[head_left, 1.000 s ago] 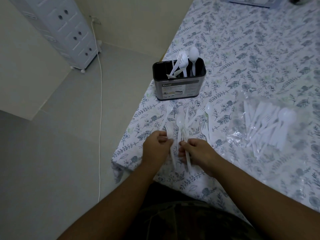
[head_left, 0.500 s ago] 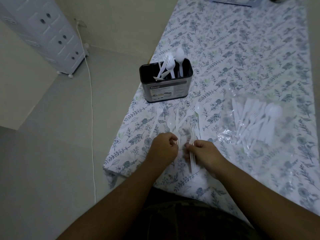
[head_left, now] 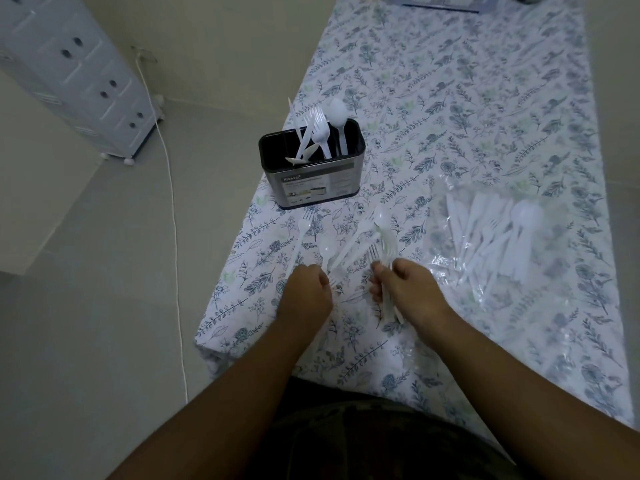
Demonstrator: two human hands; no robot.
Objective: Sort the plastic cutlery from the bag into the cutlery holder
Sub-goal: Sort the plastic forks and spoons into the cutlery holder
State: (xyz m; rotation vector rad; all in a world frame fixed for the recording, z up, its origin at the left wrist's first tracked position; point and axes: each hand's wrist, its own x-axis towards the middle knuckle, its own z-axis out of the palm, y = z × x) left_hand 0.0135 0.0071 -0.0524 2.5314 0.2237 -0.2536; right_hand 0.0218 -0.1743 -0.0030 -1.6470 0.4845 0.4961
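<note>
Your right hand (head_left: 412, 289) is curled round a small bunch of white plastic forks (head_left: 382, 252), tines pointing away from you, handles poking out below your fingers. Your left hand (head_left: 306, 292) is closed in a loose fist just beside it, knuckles up; it seems to pinch a fork at its tines, though blur makes that hard to confirm. Between and just beyond your hands, loose cutlery lies on the worktop (head_left: 450, 98): a fork (head_left: 302, 230) ahead of your left hand and a spoon (head_left: 380, 220) ahead of your right. Further ahead of your left hand stands the dark cutlery holder (head_left: 311, 183), with forks, a spoon and a knife upright inside. Off to the right of your right hand lies the clear bag (head_left: 502, 237), flat, with more white cutlery in it.
</note>
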